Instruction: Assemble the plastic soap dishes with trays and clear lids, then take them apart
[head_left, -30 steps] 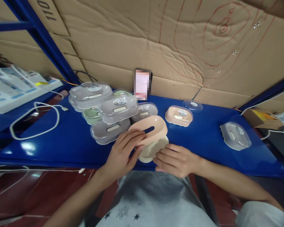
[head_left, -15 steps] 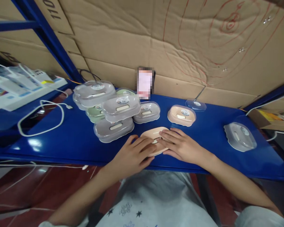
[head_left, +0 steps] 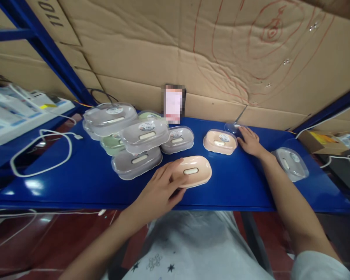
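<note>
An oval peach box [head_left: 202,165] with a white oblong piece in its middle sits near the table's front. My left hand [head_left: 167,181] grips its left end, fingers over the top and thumb along the near side. At the back right, my right hand [head_left: 249,139] is stretched out, fingers apart, at the edge of a clear plastic cover [head_left: 231,127] bearing a round label. Part of that cover is hidden under the fingertips. Just left of this hand stands another peach box [head_left: 220,141] under a clear cover.
Several grey and green covered boxes [head_left: 144,136] are stacked left of centre. A lone grey one [head_left: 291,164] is at the right. A phone [head_left: 173,103] leans on the cardboard wall [head_left: 128,50]. A white cable [head_left: 70,151] and a power strip [head_left: 32,120] lie left.
My right hand has left the peach box and reached back and right to the clear cover. My left hand stays on the box, whose top is now more exposed. The view has shifted slightly.
</note>
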The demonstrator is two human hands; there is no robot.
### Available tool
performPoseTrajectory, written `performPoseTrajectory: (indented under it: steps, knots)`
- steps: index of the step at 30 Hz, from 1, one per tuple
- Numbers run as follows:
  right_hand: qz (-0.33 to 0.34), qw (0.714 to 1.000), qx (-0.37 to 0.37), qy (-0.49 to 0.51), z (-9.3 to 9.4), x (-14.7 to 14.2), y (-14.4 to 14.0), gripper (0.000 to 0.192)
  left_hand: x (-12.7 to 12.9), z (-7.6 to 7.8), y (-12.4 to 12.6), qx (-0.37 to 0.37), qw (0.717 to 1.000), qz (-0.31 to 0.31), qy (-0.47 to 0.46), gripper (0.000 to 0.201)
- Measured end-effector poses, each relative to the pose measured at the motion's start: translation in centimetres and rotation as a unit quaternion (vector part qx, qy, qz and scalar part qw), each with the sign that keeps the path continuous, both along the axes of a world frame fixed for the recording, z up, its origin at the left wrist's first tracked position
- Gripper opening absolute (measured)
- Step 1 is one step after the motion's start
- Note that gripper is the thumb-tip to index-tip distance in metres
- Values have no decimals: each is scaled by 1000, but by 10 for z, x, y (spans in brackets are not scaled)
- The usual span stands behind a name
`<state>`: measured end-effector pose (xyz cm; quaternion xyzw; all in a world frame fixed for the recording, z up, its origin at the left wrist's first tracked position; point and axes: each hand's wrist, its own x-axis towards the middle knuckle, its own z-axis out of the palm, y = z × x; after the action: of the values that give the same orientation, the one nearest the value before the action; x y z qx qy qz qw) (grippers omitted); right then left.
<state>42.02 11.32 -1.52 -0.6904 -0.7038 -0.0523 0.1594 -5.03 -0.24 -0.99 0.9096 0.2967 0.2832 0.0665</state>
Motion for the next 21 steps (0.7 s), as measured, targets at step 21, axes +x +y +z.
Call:
performPoseTrajectory:
  steps: [21]
  knots:
    - [419, 893, 163, -4, 43, -172, -103, 71, -3, -10, 3, -116, 984, 67, -119, 81]
